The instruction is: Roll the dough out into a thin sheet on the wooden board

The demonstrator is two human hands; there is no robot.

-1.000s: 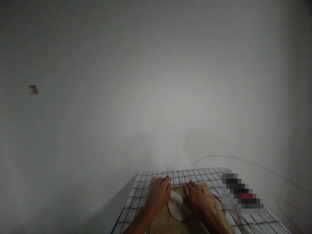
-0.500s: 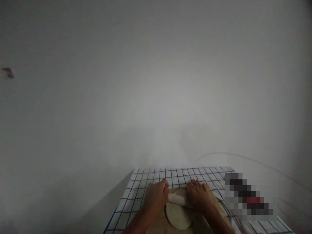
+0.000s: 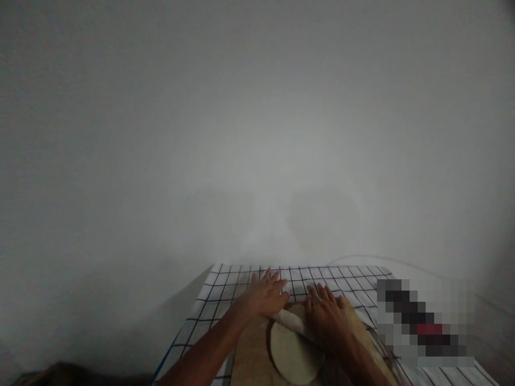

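1. Wall (image 3: pixel 257 123) takes up most of the view, plain and greyish white, with a couple of soft shadows low down near the middle.
2. Next up, the bench (image 3: pixel 341 276), pushed up near that wall and covered by a white cloth (image 3: pixel 211 300) with dark grid lines.
3. Wooden board (image 3: pixel 250 356) sits on the cloth, at the near end, partly under both forearms.
4. Over on the right there's a pixelated patch (image 3: pixel 422 319), dark with a bit of red, so no clue what's under it.
5. Flat round of dough (image 3: pixel 295 356) lies on the board, mostly on the near side of the pin, with a sliver showing past it between the hands.
6. Left hand (image 3: pixel 267 295) is wide open, fingers splayed forward, palm over the pin's left end, not wrapped round it.
7. Right hand (image 3: pixel 328 316) is open too, fingers stretched out and slightly apart, covering the pin's other end. Can't see its palm.
8. Pale rolling pin (image 3: pixel 293 322) lies slantwise across the dough, left end farther away.
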